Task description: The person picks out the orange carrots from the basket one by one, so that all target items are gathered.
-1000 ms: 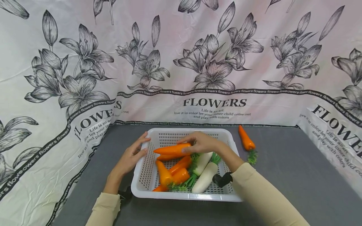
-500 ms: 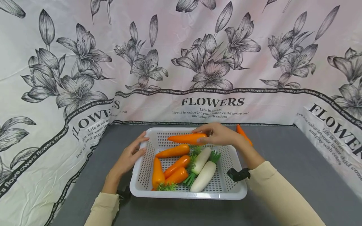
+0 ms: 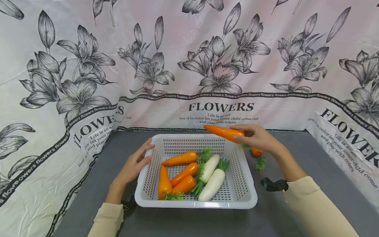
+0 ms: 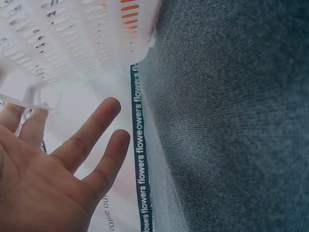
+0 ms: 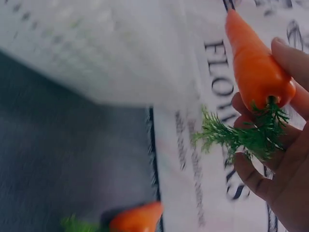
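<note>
One orange, tapered, plastic-looking carrot [image 3: 223, 132] with feathery green leaves is gripped between the thumb and curled fingers of the right hand [image 3: 262, 139], raised near the far right corner of the white, perforated plastic basket [image 3: 195, 204]. The left hand [image 3: 134, 164] lies spread, its fingertips at the basket's left rim. Grey tabletop [image 3: 299, 154] stretches from the basket's right wall, past a partly hidden second carrot [image 3: 256, 152], towards pale, flower-printed fabric [image 3: 284, 115] bounding the back and sides.
</note>
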`<act>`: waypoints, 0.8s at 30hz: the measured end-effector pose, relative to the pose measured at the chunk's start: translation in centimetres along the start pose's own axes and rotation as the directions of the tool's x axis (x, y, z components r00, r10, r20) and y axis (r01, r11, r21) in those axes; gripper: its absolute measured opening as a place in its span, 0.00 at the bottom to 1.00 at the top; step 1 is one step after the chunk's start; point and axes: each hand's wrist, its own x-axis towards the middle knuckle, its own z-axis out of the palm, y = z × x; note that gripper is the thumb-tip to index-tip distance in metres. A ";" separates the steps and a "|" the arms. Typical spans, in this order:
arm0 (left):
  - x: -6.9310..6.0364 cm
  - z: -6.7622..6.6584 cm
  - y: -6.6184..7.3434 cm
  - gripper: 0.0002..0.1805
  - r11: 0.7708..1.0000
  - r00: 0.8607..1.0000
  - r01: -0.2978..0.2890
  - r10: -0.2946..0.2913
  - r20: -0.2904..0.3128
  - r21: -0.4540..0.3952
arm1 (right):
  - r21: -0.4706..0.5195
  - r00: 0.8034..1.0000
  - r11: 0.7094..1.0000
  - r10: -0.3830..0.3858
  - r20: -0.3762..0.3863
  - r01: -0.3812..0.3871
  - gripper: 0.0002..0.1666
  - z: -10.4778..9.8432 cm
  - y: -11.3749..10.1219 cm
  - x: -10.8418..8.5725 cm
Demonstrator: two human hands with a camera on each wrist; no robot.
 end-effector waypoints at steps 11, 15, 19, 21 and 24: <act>0.0 0.0 -0.2 0.26 1.000 1.000 0.006 -0.005 -0.009 0.012 | -0.077 0.937 0.971 0.194 -0.291 -0.225 0.35 -1.7 6.5 -4.0; 0.0 0.0 -0.1 0.26 1.000 1.000 0.008 -0.008 -0.009 0.015 | -0.088 0.884 0.948 0.249 -0.396 -0.306 0.37 -1.4 8.6 -5.3; -0.1 0.0 -0.2 0.26 1.000 1.000 0.007 -0.007 -0.008 0.009 | -0.132 0.846 0.926 0.257 -0.468 -0.354 0.37 -0.8 10.7 -6.3; -0.1 0.0 -0.3 0.26 1.000 1.000 0.002 -0.002 -0.007 0.011 | -0.147 0.829 0.913 0.268 -0.492 -0.382 0.38 -0.4 11.6 -6.6; 0.0 0.0 -0.3 0.26 1.000 1.000 0.009 -0.009 -0.012 0.011 | -0.172 0.807 0.892 0.279 -0.521 -0.419 0.39 0.2 12.6 -7.0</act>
